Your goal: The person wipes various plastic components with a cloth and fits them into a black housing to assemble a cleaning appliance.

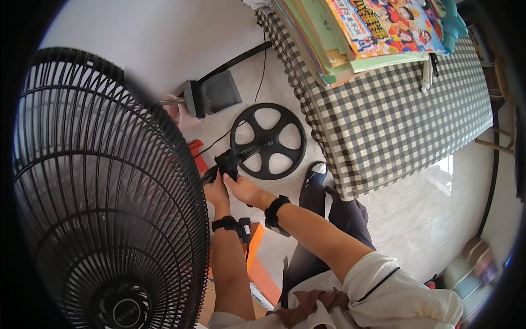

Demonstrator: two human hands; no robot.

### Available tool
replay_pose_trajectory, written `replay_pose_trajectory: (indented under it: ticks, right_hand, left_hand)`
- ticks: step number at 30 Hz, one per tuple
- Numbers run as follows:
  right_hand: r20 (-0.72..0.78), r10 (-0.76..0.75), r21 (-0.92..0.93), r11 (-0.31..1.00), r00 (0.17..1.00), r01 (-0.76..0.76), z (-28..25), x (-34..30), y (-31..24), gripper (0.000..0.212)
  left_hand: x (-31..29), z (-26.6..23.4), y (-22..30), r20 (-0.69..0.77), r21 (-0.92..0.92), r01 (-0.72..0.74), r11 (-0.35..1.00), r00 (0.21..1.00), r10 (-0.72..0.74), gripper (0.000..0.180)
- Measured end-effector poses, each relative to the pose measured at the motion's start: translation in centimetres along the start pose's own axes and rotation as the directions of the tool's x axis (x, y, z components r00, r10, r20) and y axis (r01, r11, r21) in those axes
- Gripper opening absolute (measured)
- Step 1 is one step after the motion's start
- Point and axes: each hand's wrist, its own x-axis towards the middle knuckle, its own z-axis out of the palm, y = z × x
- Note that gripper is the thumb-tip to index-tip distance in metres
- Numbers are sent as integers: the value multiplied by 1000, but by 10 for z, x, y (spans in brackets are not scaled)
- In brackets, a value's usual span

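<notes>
A large black pedestal fan stands in front of me, its wire grille (126, 181) filling the left side. Its round spoked base (298, 156) rests on the floor, and a black pole (253, 149) rises from it toward my hands. My left hand (217, 193) is closed at the black upper part of the fan stand, close to the grille's edge; some of its fingers are hidden. Beside it, my right hand (245, 189) grips the black fitting (226, 164) on the pole, thumb along its near side. Both wrists wear black straps with small devices.
To the right, a table with a checkered cloth (383, 120) carries stacked books (389, 27). A grey dustpan (216, 93) stands beyond the pole. A thin cable (262, 74) runs over the floor. Orange boxes (263, 277) lie by my left forearm; my slippered foot (316, 174) is near the base.
</notes>
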Motion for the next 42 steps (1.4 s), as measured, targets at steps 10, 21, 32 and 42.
replay_pose_trajectory:
  ticks: [10,21,32,42]
  right_hand:
    - [-117,-367,-159,924,923,347,-86,-102,-15,47]
    - [-199,-64,251,961,978,114,-307,-307,-112,71]
    - [-39,-296,598,758,954,260,-339,-408,-193,41]
    - [-504,-160,219,927,849,304,-387,-425,-154,47]
  left_hand:
    - [-19,18,-4,-181,-220,249,943,940,-290,37]
    - [-171,20,232,318,-669,266,694,946,-57,35]
    - [-193,14,384,854,-331,851,408,86,513,64]
    - [-185,13,445,562,-777,-24,629,424,710,31]
